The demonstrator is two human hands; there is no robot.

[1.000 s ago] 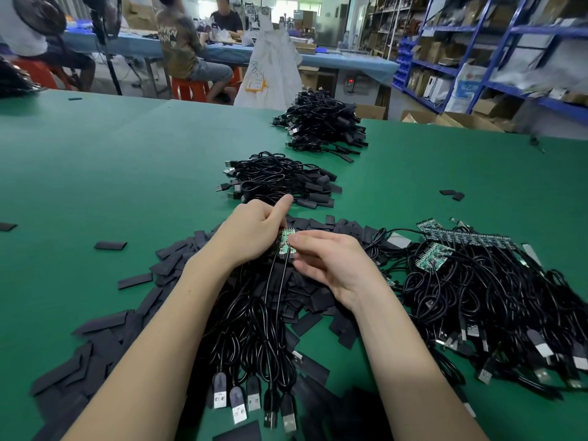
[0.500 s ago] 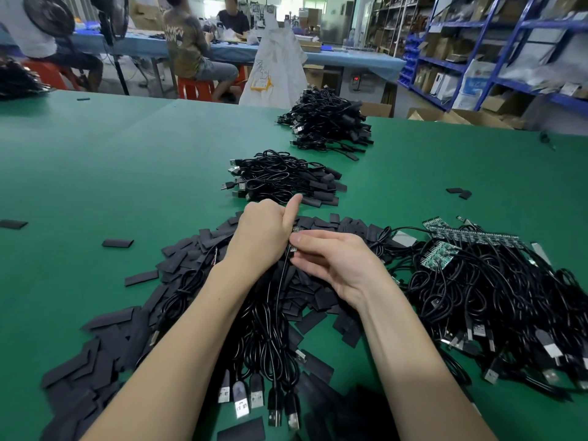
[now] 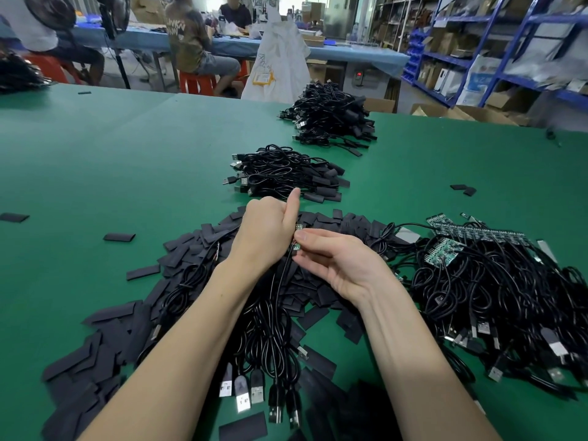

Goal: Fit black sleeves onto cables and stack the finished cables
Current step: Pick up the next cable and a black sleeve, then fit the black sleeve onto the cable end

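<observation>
Left hand: curled round a cable, thumb raised
Right hand: small green board pinched at fingertips
Beneath: sleeves heaped on table

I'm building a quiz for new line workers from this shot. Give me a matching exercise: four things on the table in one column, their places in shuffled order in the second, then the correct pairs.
Things
1. loose black sleeves
2. green circuit boards
3. nearer stack of finished cables
4. plug ends

Places
A. just beyond the left hand
B. nearest the camera, between the forearms
C. spread under and left of the arms
D. atop the tangled cable heap to the right

Pairs: 1-C, 2-D, 3-A, 4-B
</observation>
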